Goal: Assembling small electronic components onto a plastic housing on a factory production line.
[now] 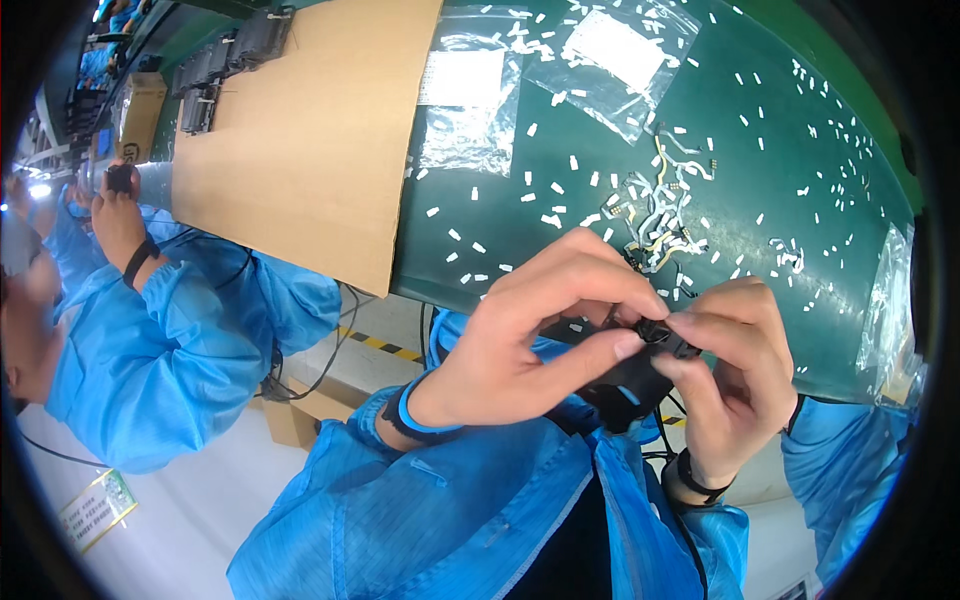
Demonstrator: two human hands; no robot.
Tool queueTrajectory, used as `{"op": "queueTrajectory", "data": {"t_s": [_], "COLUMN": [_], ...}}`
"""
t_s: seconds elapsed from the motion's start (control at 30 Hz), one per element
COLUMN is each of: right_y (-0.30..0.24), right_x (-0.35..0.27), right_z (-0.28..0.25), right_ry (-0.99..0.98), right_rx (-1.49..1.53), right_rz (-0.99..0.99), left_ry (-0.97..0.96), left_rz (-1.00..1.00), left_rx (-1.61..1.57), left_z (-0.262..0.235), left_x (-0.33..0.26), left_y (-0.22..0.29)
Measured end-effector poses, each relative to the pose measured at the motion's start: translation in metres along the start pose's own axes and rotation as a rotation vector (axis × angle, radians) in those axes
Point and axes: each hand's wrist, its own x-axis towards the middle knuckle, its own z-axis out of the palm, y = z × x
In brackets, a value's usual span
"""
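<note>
A small black part (684, 347) is between my two hands, close to the table's near edge; its exact kind cannot be made out. My left hand (530, 335) pinches its left end between thumb and forefinger, where a dark, thin bit shows. Around its right side close the thumb and fingers of my right hand (745, 350). Just beyond my fingertips, a loose heap of short grey and yellow wires (655, 225) with small connectors lies on the green tabletop (800, 260). Many little white pieces (556, 187) are scattered around it.
A brown cardboard sheet (310, 130) covers the table's left part, with several black housings (235, 50) at its far edge. Clear plastic bags (465, 140) lie further back and at the right rim. A co-worker in blue (170, 350) holds a black part on the left; another blue sleeve (850, 470) is at right.
</note>
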Motion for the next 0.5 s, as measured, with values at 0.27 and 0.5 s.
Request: {"op": "queueTrajectory", "data": {"t_s": [0.27,0.5], "right_y": [-0.004,0.000], "right_x": [-0.005,-0.007], "right_z": [-0.007,-0.002], "right_ry": [-0.098,-0.033], "right_rx": [0.162,0.313], "right_rz": [0.187,0.178], "left_ry": [-0.014,0.049], "left_rz": [0.013,0.006], "left_rx": [0.074,0.144], "left_z": [-0.003,0.000], "left_x": [0.000,0.001], "left_y": [-0.005,-0.001]}}
